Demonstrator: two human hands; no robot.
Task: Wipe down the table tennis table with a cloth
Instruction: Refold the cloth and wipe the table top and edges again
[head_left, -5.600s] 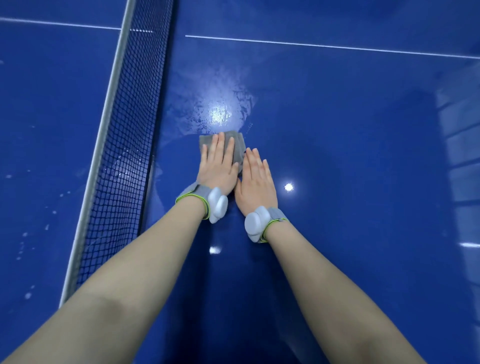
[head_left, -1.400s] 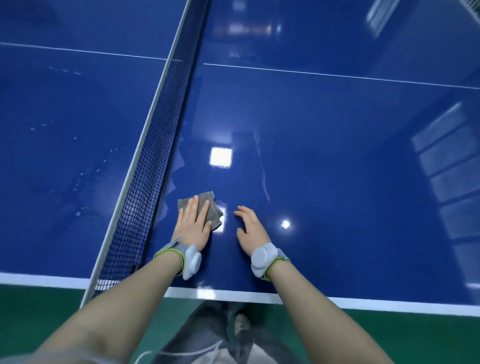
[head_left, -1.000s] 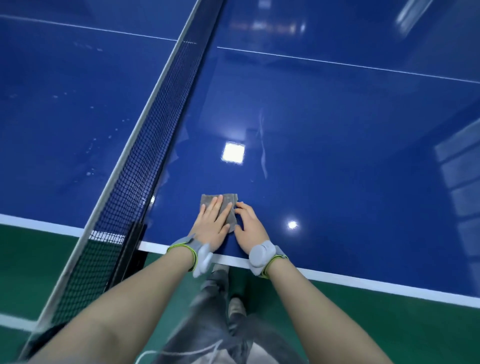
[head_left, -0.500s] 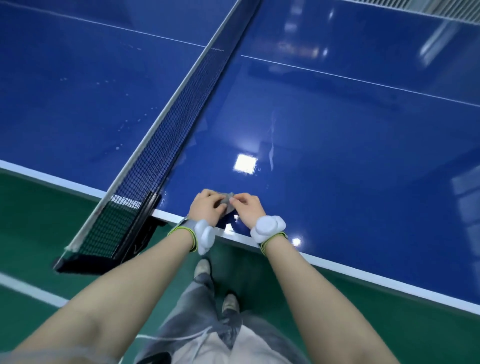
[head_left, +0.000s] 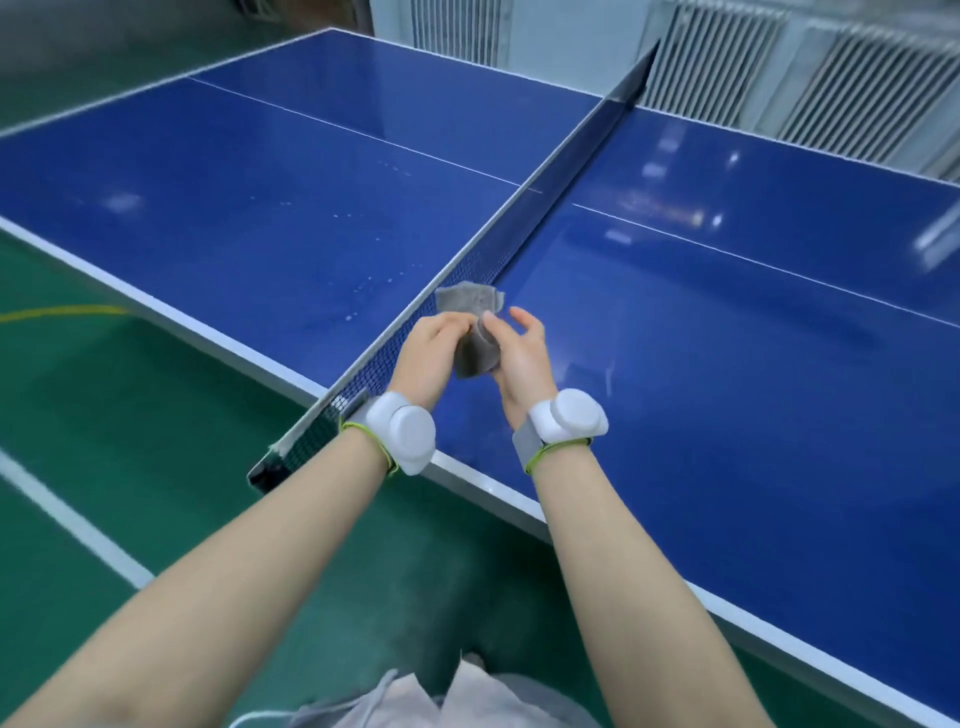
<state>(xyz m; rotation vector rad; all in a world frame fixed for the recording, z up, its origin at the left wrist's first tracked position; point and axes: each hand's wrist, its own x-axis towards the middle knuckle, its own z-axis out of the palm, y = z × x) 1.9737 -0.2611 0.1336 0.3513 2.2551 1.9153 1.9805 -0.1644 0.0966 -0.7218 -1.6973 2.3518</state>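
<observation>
A small grey cloth (head_left: 470, 317) is lifted off the blue table tennis table (head_left: 727, 374) and held in the air between both hands, just above the near side edge by the net. My left hand (head_left: 431, 353) pinches its left side and my right hand (head_left: 519, 348) grips its right side with the thumb pressed on the fabric. The cloth is crumpled and partly unfolded upward. The black net (head_left: 519, 223) runs away from my hands across the table. Small pale specks dot the left half of the table.
The net post clamp (head_left: 291, 457) juts out past the table edge below my left wrist. Green floor with white and yellow lines lies to the left. White radiators (head_left: 810, 73) line the wall behind the table. White sensor bands sit on both wrists.
The cloth was pressed flat on the table and dragged back to the near edge; now both hands have lifted it off the surface. The view has risen and shows the whole table.
</observation>
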